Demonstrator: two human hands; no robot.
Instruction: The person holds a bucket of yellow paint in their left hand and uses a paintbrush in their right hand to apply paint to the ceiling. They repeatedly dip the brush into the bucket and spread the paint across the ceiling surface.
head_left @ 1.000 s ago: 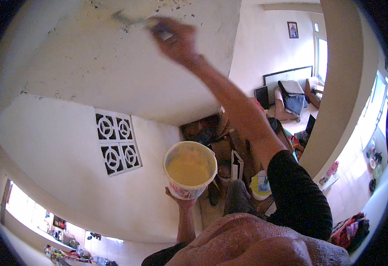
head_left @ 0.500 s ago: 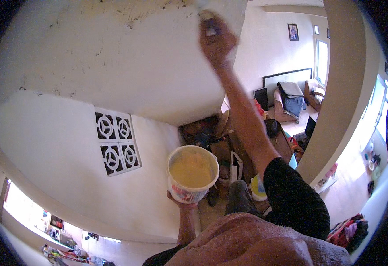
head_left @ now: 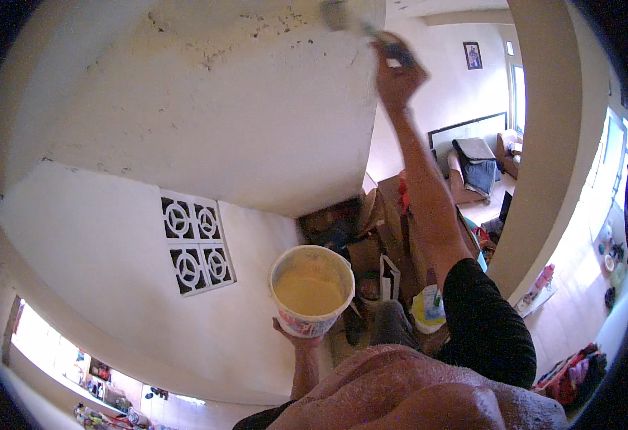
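My right hand (head_left: 401,70), raised at the upper middle, is closed round the handle of a paintbrush (head_left: 335,16). The brush head is blurred and lies against or close to the upper wall (head_left: 257,107); contact cannot be made out. Low in front of me, my left hand (head_left: 298,335) supports a white bucket (head_left: 304,326) from beneath and the side. Cream-yellow paint (head_left: 308,287) shows inside it. Dark chips and rough patches mark the wall near the brush.
A vent block with round patterns (head_left: 196,244) sits in the left wall. On the right rises a thick pillar (head_left: 550,143). Below me are a white-and-yellow tub (head_left: 429,312) and cluttered furniture. Farther off stand a draped armchair (head_left: 474,168) and a clothes pile (head_left: 576,373).
My right hand has shifted right and slightly down, and the brush head now shows to its upper left. The bucket stays in my left hand; the view has shifted slightly.
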